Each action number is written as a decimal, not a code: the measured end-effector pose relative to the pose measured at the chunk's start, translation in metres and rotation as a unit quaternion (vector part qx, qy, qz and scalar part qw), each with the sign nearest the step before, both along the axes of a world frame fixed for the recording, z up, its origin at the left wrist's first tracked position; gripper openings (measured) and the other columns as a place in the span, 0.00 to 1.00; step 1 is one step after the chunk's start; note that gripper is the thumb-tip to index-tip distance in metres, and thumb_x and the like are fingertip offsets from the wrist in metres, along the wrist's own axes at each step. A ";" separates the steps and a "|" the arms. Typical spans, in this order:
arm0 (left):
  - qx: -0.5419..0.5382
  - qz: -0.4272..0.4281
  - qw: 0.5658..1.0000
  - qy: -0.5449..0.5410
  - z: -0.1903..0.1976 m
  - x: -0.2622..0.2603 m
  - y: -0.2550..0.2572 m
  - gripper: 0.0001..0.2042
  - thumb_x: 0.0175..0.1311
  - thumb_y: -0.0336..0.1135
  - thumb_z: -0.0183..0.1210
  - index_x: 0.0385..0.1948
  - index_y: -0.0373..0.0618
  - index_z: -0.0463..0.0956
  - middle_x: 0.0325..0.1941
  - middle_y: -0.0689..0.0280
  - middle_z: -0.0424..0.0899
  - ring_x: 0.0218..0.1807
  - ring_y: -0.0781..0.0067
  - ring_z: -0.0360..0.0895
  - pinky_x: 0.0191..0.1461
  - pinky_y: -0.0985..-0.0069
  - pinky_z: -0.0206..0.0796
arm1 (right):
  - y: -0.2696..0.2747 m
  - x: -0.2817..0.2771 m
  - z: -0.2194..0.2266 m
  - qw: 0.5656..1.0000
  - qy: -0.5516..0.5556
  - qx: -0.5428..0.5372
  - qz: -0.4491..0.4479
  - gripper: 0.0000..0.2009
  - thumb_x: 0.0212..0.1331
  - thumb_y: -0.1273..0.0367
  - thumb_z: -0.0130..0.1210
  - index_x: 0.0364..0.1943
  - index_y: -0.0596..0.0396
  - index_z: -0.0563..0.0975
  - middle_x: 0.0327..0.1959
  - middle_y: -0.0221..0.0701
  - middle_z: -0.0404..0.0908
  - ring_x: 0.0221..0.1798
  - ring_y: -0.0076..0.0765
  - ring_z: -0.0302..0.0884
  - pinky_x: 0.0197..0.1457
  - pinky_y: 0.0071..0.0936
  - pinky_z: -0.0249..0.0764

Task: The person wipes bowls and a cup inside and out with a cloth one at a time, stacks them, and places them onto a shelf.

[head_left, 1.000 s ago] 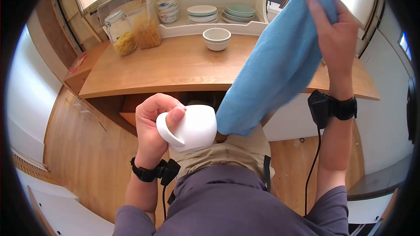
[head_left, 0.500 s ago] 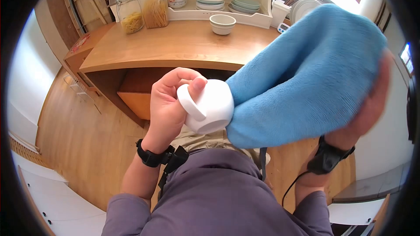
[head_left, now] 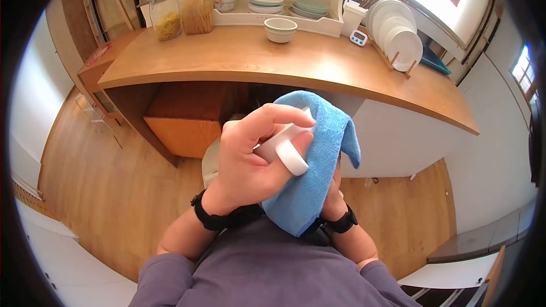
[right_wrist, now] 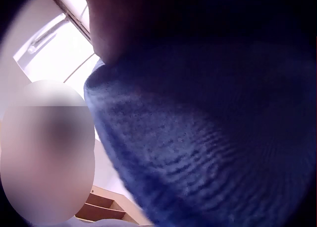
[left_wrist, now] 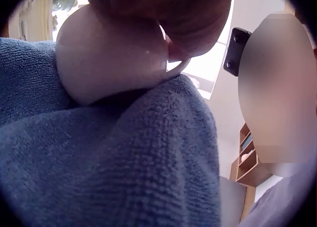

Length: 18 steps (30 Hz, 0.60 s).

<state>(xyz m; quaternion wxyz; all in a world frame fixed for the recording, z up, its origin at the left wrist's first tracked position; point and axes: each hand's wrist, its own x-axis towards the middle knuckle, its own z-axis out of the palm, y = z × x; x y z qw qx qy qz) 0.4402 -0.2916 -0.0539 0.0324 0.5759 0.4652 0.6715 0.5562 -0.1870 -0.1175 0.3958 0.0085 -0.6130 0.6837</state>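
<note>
My left hand [head_left: 244,153] grips a white mug [head_left: 273,146], the thumb through its handle and the index finger bent over the top. A blue towel [head_left: 321,159] lies against the mug's far side and drapes down in front of my shirt. Behind the towel is my right hand [head_left: 334,200], its fingers mostly hidden by the cloth. From the left wrist, the mug [left_wrist: 111,53] appears tilted, with towel folds [left_wrist: 163,138] bunched around its lower part. The right wrist view is largely filled by the towel [right_wrist: 173,143].
Beyond my hands stands a wooden counter [head_left: 227,57]. On it are stacked bowls [head_left: 280,31], pasta containers [head_left: 196,14], a small timer [head_left: 358,37] and a rack with white plates [head_left: 404,45]. A shelf [head_left: 239,20] behind carries more dishes. Under the counter is an orange-brown box [head_left: 185,133].
My right hand has come down and inward from the far right, bringing the towel around against the mug. The left hand has moved slightly right with the mug, its handle now turned more toward me.
</note>
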 end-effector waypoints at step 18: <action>-0.044 0.036 0.998 0.000 -0.031 -0.016 0.005 0.40 0.42 0.52 0.79 0.57 0.43 0.73 0.53 0.60 0.73 0.57 0.66 0.72 0.60 0.70 0.66 | -0.010 0.006 -0.011 0.989 0.018 -0.128 -0.075 0.19 0.74 0.57 0.50 0.56 0.59 0.74 0.51 0.34 0.79 0.53 0.28 0.77 0.56 0.29 0.75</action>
